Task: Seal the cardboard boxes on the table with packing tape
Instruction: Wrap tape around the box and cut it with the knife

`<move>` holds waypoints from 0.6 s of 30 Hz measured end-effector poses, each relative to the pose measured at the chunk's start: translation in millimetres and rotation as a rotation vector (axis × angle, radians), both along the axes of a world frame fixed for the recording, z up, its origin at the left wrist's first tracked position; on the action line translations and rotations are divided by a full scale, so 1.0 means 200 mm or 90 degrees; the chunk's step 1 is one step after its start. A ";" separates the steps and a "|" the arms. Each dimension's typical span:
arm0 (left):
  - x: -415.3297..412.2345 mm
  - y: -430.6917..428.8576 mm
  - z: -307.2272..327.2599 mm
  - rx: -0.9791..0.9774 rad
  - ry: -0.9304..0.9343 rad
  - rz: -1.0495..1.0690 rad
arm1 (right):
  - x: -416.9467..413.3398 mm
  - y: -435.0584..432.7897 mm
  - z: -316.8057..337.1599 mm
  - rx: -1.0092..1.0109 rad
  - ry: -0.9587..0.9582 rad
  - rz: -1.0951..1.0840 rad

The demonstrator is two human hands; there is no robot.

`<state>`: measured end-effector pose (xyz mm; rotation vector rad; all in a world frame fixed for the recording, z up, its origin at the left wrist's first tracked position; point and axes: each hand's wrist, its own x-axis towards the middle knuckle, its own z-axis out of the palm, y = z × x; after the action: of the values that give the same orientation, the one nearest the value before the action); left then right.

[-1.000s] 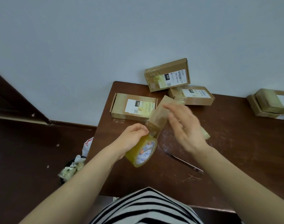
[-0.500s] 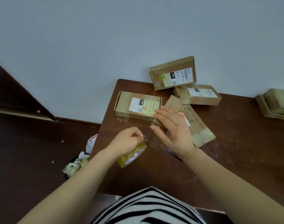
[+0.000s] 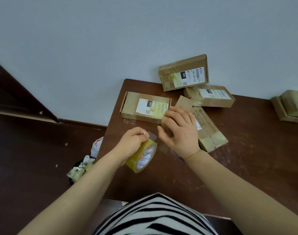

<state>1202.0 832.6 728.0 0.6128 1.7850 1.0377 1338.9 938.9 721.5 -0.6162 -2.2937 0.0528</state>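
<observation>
My left hand (image 3: pixel 133 144) grips a roll of clear yellowish packing tape (image 3: pixel 143 157) just above the brown table (image 3: pixel 246 158). A short translucent strip of tape (image 3: pixel 162 146) runs from the roll to under my right hand (image 3: pixel 181 131). That hand rests with fingers spread on the near end of a flat cardboard box (image 3: pixel 210 133), which lies at an angle on the table with one flap (image 3: pixel 183 103) up. Where the tape meets the box is hidden beneath the hand.
A labelled box (image 3: pixel 144 107) lies by the table's left corner. Another box (image 3: pixel 183 72) leans on the wall, one more (image 3: pixel 211 97) lies below it, and a stack (image 3: pixel 290 106) sits far right. A full waste bin (image 3: pixel 82 168) stands on the floor.
The box, held up a second ago, now lies on the table under my right hand. My left hand has drawn the roll back toward me and tilted it, stretching the tape.
</observation>
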 end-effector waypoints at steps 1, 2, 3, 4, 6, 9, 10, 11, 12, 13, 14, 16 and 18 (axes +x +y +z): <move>0.01 0.00 0.00 -0.001 -0.002 -0.002 | -0.01 0.00 0.00 0.001 0.002 -0.007; 0.01 0.00 0.00 -0.001 -0.005 -0.003 | -0.01 -0.01 0.00 -0.004 0.007 -0.008; 0.01 -0.01 0.00 0.001 -0.008 -0.003 | -0.02 -0.02 -0.01 -0.014 0.015 -0.006; 0.01 0.00 0.00 0.003 -0.010 -0.002 | -0.02 -0.02 -0.01 -0.022 0.021 -0.005; 0.01 0.00 0.01 0.007 -0.012 0.003 | -0.02 -0.03 -0.02 -0.025 0.026 -0.004; 0.00 -0.01 0.01 0.010 -0.012 0.009 | -0.03 -0.03 -0.03 0.006 0.025 0.003; 0.00 -0.01 0.02 0.010 -0.012 0.009 | -0.03 -0.03 -0.02 0.030 0.014 0.001; 0.00 -0.01 0.02 0.012 -0.013 0.010 | -0.02 -0.02 -0.02 0.058 -0.002 -0.005; -0.01 -0.02 0.02 0.014 -0.013 0.012 | -0.01 -0.02 -0.02 0.085 -0.020 -0.015; -0.01 -0.02 0.03 0.015 -0.011 0.013 | 0.00 -0.02 -0.02 0.103 -0.037 -0.027; -0.01 -0.02 0.03 0.015 -0.008 0.013 | 0.01 -0.02 -0.01 0.107 -0.047 -0.038; -0.01 -0.03 0.04 0.013 -0.005 0.013 | 0.01 -0.04 -0.01 0.062 -0.051 -0.057; -0.01 -0.03 0.05 0.013 -0.006 0.014 | 0.01 -0.07 -0.01 -0.036 -0.052 -0.074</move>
<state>1199.9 826.9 738.8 0.6009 1.7781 1.0744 1340.3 925.3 719.9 -0.7930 -2.3364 0.0365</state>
